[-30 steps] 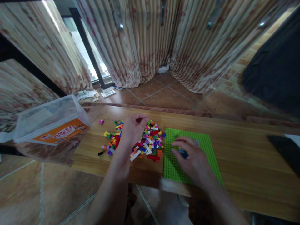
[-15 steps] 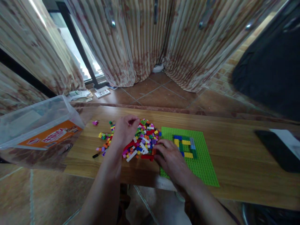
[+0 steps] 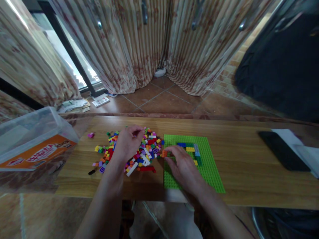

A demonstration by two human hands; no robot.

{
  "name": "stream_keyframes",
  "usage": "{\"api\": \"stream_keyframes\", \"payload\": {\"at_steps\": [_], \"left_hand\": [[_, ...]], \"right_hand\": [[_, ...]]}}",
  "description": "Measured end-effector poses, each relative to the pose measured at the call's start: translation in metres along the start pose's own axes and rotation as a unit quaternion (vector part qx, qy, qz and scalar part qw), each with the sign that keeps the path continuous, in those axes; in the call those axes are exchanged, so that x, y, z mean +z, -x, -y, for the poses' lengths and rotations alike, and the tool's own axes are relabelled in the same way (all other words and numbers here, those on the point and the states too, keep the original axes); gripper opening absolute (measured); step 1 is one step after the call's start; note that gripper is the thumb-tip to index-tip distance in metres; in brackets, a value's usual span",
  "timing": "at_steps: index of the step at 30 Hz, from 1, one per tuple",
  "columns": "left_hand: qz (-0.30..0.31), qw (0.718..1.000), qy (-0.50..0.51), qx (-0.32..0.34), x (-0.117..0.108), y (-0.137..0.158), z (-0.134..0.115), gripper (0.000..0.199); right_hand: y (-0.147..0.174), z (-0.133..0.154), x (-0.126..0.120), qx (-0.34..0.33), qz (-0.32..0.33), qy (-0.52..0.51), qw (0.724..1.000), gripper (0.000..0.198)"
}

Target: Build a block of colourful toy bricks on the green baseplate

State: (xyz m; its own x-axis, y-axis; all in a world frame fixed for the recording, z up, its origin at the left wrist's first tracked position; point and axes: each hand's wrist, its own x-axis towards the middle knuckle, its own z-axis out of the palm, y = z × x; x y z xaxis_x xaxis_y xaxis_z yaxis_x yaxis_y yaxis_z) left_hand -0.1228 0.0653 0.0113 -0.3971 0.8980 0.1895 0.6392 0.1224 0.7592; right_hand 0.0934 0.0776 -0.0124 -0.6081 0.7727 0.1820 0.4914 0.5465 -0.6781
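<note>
so we've got an orange brick pinched in the fingertips of our right hand, right at the left edge of the green baseplate. it's only held by the tips, so a small bump could twist it or pop it loose, and our guess is it'd get lost in the loose pile next door.

our left hand is over that pile, thumb and finger close together, but we can't tell if there's anything between them. it also covers part of the heap, so we could easily nudge pieces we can't see.

other worry: our right hand hangs over part of the built-up bricks on the plate, hiding some of them. a dragging palm could knock one off its studs, or we could misjudge the spacing. a blue brick sits just beside the plate's edge too, so any sideways sweep might catch it.
</note>
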Motion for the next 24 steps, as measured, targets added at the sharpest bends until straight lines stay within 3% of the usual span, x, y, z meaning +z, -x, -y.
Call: {"api": "stream_keyframes", "payload": {"at_steps": [3, 9, 15, 18, 24], "left_hand": [[0.020, 1.000, 0.003, 0.013, 0.004, 0.001, -0.004, 0.021], [0.049, 0.998, 0.005, 0.031, 0.012, 0.003, -0.013, 0.019], [0.060, 0.997, 0.015, 0.048, 0.013, 0.005, -0.017, 0.017], [0.025, 0.999, 0.017, 0.044, 0.007, 0.003, -0.013, 0.018], [-0.131, 0.986, 0.092, -0.048, -0.022, -0.005, 0.013, 0.017]], "right_hand": [[0.000, -0.003, -0.004, 0.016, -0.011, 0.001, 1.000, 0.016], [-0.001, -0.005, -0.005, -0.011, -0.035, 0.016, 0.999, 0.031], [-0.001, -0.015, -0.017, 0.009, -0.066, 0.036, 0.997, 0.026], [0.000, -0.017, -0.017, 0.011, -0.061, 0.041, 0.997, 0.022], [-0.002, -0.009, 0.002, -0.008, -0.018, 0.037, 0.999, 0.019]]}}
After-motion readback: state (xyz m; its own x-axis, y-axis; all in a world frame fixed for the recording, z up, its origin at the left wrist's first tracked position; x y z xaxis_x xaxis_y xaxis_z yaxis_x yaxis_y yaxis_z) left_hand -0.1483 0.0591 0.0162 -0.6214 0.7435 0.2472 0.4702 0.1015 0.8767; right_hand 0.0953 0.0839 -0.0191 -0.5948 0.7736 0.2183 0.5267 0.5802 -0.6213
